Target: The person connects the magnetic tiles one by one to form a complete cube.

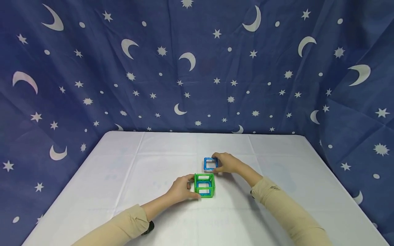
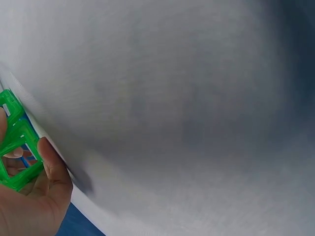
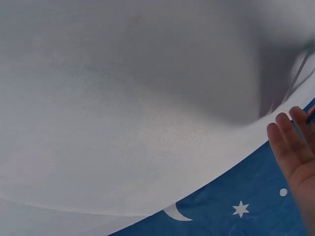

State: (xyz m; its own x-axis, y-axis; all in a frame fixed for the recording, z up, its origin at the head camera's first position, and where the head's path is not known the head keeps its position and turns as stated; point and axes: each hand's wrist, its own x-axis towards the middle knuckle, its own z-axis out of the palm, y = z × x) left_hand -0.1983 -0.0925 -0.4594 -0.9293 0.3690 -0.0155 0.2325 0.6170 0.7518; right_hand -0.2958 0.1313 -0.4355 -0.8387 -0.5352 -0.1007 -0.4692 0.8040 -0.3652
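Near the middle of the table, my left hand (image 1: 180,189) grips an open-framed cube (image 1: 204,188) of green magnetic tiles by its left side. Thumb at the near edge, fingers at the far edge. Through the green frames a blue square frame (image 1: 204,194) shows low in the cube. My right hand (image 1: 227,163) pinches a blue square magnetic tile (image 1: 205,164) by its right edge, just beyond the cube. In the left wrist view, the green tiles (image 2: 22,132) sit between thumb and fingers. Only a sliver of blue tile (image 3: 310,117) appears in the right wrist view, beside the fingers.
A white cloth covers the table (image 1: 160,157). Behind it and along both sides hangs a dark blue curtain (image 1: 209,102) printed with white moons and stars. Both forearms in beige sleeves (image 1: 286,208) reach in over the near part of the table.
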